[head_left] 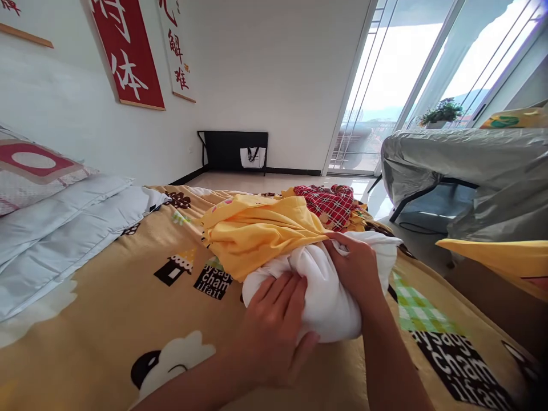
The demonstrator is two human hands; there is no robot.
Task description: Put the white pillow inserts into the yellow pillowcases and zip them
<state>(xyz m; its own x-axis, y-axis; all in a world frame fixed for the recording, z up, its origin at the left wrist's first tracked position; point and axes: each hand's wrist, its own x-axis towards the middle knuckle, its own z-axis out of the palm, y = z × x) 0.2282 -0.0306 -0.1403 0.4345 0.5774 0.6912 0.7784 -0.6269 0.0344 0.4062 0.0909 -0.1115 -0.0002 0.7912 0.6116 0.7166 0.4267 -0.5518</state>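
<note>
A plump white pillow (331, 311) lies bunched on the bed, its upper far part covered by a yellow cloth cover (261, 228) that looks like a pillowcase. My left hand (274, 322) grips the pillow's near left side; its fingers press into the white fabric and the thumb lies lower on the front. On the right, my right hand (355, 265) pinches the gathered edge of the yellow pillowcase where it meets the pillow. More white fabric shows behind that hand. How far the pillow reaches inside the pillowcase is hidden.
Under everything spreads a tan patterned bedsheet (107, 308). Red plaid cloth (327, 205) lies beyond the pillowcase. Pale pillows (77, 217) are stacked left. At right stand a silver-covered table (466, 148) and a yellow item (500, 257) near the bed's edge.
</note>
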